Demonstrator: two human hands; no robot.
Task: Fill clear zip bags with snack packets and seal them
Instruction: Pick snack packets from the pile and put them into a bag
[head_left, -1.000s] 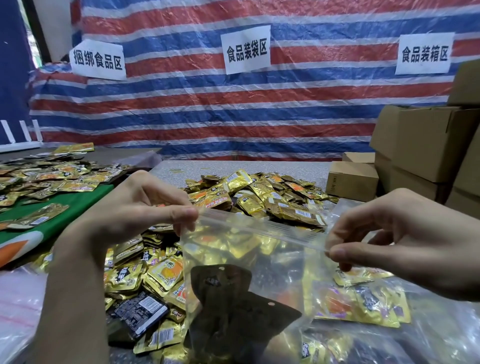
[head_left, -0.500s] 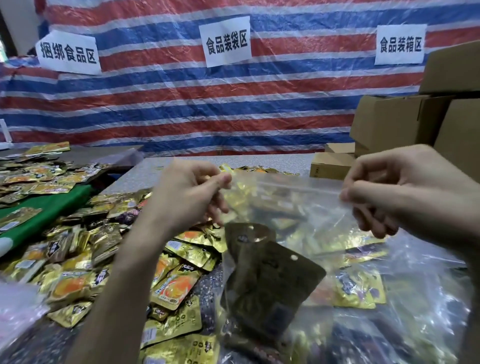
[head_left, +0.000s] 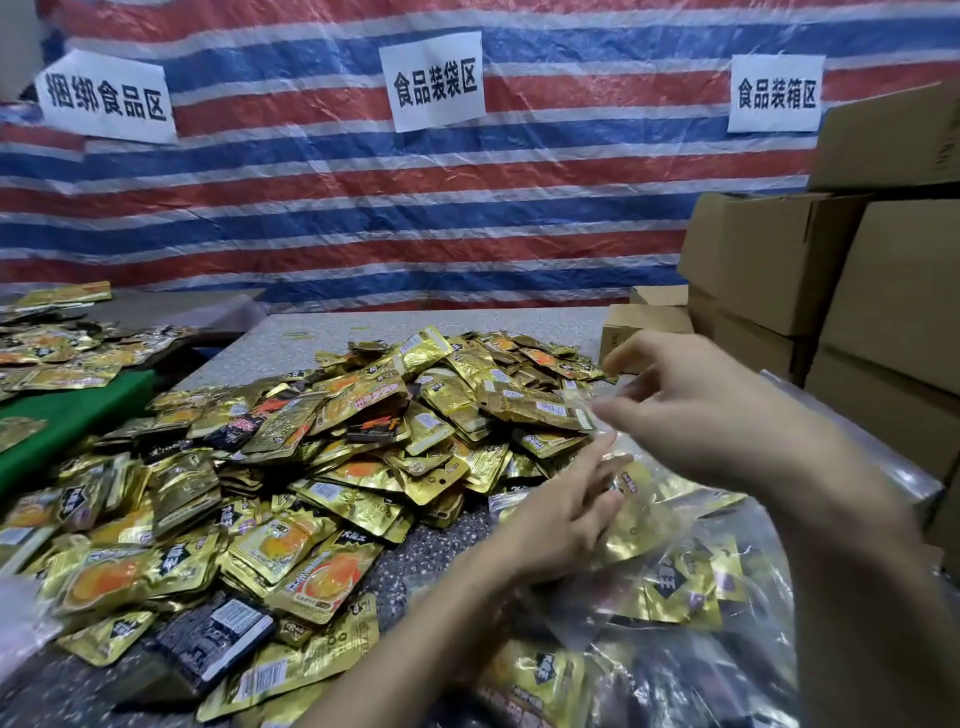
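Both hands are out over the right side of the table (head_left: 311, 338). The left hand (head_left: 561, 514) has its fingers straight and close together, lying on the clear zip bags (head_left: 670, 587) that sit stuffed with packets at the lower right. The right hand (head_left: 696, 410) hangs just above with its fingers loosely spread. It's blurry, so I can't tell if it's pinching any plastic. A big heap of gold snack packets (head_left: 395, 431) sits just left of the hands.

On the striped tarp (head_left: 363, 208), the left sign (head_left: 106, 98) reads 捆绑食品区, the middle sign (head_left: 434, 80) reads 食品装袋区 and the right sign (head_left: 776, 93) reads 食品装箱区. The print on the packets is too small to read.
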